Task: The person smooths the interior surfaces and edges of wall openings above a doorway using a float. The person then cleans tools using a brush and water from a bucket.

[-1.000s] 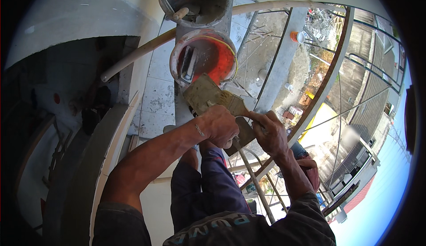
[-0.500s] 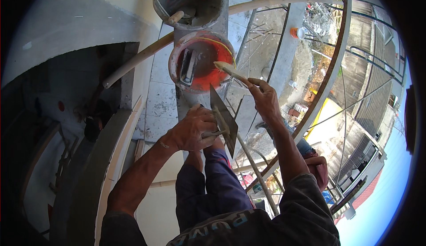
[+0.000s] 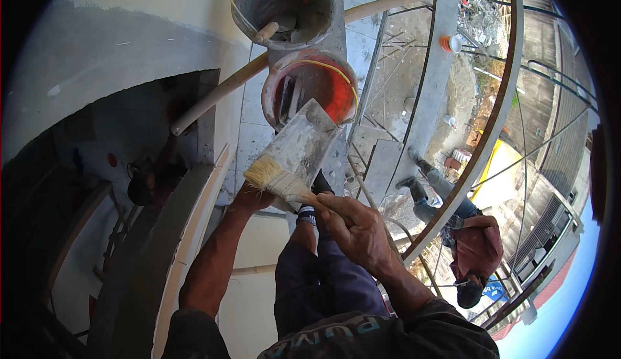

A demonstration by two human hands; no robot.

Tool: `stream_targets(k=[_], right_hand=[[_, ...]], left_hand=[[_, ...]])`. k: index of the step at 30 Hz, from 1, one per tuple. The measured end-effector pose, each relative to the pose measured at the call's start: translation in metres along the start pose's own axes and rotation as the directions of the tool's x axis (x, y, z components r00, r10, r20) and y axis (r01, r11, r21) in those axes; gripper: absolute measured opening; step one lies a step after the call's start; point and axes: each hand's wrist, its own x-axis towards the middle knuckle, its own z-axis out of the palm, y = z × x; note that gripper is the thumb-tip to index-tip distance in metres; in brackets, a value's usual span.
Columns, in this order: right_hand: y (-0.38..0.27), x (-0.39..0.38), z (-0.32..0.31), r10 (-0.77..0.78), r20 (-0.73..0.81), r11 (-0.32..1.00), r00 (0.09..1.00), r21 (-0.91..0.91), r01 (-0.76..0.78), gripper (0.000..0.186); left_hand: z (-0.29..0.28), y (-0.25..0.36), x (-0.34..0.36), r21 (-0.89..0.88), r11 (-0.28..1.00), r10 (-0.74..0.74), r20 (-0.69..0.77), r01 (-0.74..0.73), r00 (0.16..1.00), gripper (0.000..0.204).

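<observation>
My left hand (image 3: 252,198) is closed round the handle of a plastering trowel (image 3: 309,132), its flat grey blade facing up; the brush hides most of the fingers. In my closed right hand (image 3: 356,229) is a wide paintbrush (image 3: 270,174) with pale bristles, held across the near end of the blade. Whether the bristles touch the blade I cannot tell. Just beyond the trowel stands a bucket (image 3: 268,90) with a red-orange inside, holding another flat tool (image 3: 289,97).
A second mortar-smeared bucket (image 3: 240,11) stands farther off, with a wooden-handled tool (image 3: 266,32) in it. A bamboo pole (image 3: 223,90) passes between the buckets. A curved rail (image 3: 495,126) runs along the right. Below it is a person in a dark red shirt (image 3: 475,246); another person (image 3: 152,184) is in shadow at left.
The trowel blade has turned from edge-on to flat. My right hand has brought the brush from near the bucket down and left to the blade. The person below at right shows more fully.
</observation>
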Motion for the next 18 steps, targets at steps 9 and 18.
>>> stream_targets(k=[9, 18], right_hand=[[0.085, 0.114, -0.032, 0.068, -0.343, 0.941, 0.937, -0.291, -0.174, 0.031], [0.199, 0.299, 0.004, 0.297, -0.453, 0.919, 0.84, -0.104, -0.381, 0.034]], left_hand=[[-0.004, 0.052, 0.002, -0.354, 0.906, 0.095, -0.361, -0.231, 0.928, 0.056], [-0.01, -0.001, -0.002, 0.181, 0.982, 0.137, -0.51, -0.05, 0.849, 0.049]])
